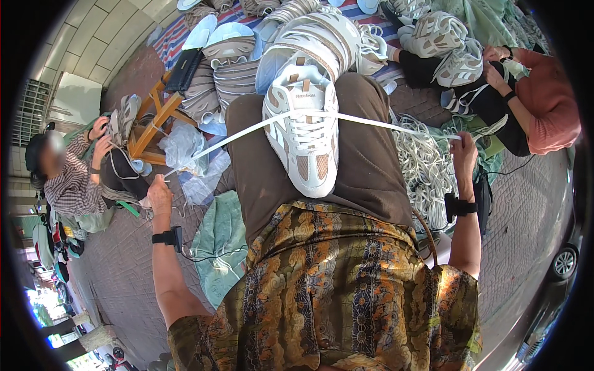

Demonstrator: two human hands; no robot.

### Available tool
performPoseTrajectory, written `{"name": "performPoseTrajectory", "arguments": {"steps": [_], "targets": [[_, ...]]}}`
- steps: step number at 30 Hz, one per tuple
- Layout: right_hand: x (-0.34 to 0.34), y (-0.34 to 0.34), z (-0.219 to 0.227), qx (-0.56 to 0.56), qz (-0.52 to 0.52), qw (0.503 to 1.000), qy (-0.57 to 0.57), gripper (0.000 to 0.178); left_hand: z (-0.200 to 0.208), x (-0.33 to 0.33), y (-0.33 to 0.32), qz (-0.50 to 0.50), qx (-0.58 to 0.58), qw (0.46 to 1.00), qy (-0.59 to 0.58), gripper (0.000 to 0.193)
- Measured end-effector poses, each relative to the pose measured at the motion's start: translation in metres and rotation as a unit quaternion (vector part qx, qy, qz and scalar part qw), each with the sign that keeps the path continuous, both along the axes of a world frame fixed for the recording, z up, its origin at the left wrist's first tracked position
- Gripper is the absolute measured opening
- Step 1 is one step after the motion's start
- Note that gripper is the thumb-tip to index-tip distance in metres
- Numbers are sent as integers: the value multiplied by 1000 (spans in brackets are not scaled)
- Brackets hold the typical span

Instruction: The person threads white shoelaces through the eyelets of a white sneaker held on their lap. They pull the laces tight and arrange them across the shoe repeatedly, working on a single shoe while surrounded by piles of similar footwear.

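Observation:
A white and tan sneaker (312, 151) rests on my lap between my thighs, its toe pointing toward me. Its white shoelace (247, 131) crosses the front of the shoe in several rows, and both loose ends stretch out tightly to the sides. My left hand (159, 195) is closed on one lace end, far out to the left. Out to the right, my right hand (463, 151) pinches the other end at about the same height. The tongue of the shoe stands up above the lacing.
Stacked shoe uppers (229, 80) lie beyond my knees on a striped sheet. A heap of white laces (424, 167) sits by my right leg. A wooden stool (154, 117) and plastic bags (185, 145) are at left. Two people handle shoes, one on each side.

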State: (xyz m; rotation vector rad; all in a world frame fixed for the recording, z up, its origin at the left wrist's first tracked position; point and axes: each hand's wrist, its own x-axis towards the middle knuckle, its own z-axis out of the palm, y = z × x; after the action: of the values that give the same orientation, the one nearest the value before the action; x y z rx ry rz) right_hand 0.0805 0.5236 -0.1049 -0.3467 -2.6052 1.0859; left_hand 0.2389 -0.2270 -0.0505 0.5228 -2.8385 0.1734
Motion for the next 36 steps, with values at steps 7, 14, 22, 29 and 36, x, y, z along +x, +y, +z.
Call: {"name": "performPoseTrajectory", "arguments": {"steps": [7, 14, 22, 29, 36], "targets": [[3, -123, 70, -161, 186, 960, 134, 16, -34, 7, -39, 0, -6, 1000, 6, 15], [-4, -205, 87, -273, 353, 891, 86, 17, 0, -42, 42, -90, 256, 945, 182, 16], [-25, -221, 80, -250, 387, 887, 24, 14, 53, -104, 202, -286, 407, 847, 184, 10], [-27, -235, 85, -215, 447, 868, 0, 6, 52, -126, 265, -341, 426, 824, 151, 11], [-24, -239, 75, -279, 405, 870, 43, 6, 44, -136, 269, -293, 523, 782, 170, 11]]}}
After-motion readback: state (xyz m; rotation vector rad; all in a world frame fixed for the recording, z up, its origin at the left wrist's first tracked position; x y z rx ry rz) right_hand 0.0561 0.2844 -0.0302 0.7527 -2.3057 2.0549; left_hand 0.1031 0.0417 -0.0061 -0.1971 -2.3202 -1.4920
